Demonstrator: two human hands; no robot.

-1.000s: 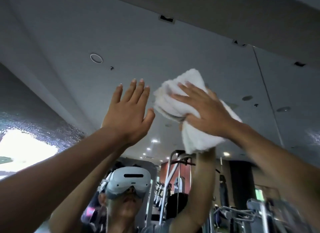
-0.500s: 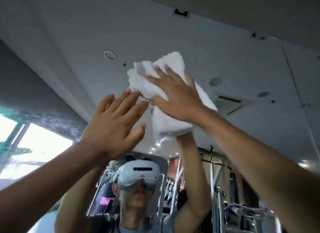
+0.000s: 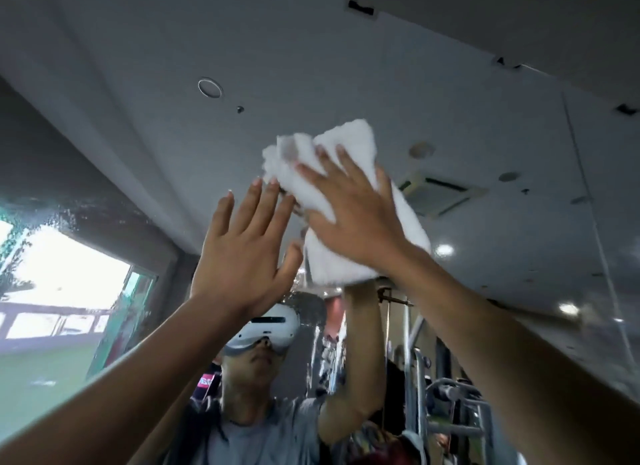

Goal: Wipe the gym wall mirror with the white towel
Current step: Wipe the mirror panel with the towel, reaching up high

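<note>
Two hands are up on the mirror (image 3: 145, 69), high overhead. R hand (image 3: 356, 222) lies flat on the towel (image 3: 346, 139), fingers straight & spread, palm pressing the cloth to the glass. Nothing curls round it, so it's a press, not a grip. Towel is white, bunched in thick folds, under the R palm w/ its top end sticking out past the fingertips and its lower end out past the wrist. L hand (image 3: 242, 253) is just beside it on the left, released, fingers straight & close together, holding nothing. Its longest fingertips reach the towel's lower-left edge, touching or nearly; can't tell which. Can't tell either whether the L palm is on the glass. Both forearms are bare, coming in from the bottom corners.

Reflected in the glass: person in grey tee w/ white headset (image 3: 268, 329), arms up to meet the hands. Behind are gym machines (image 3: 446, 392) at lower right, a bright window (image 3: 65, 284) at left, and ceiling w/ vent (image 3: 438, 191) & spot lights (image 3: 444, 250). Specks & streaks show on the glass above the window.
</note>
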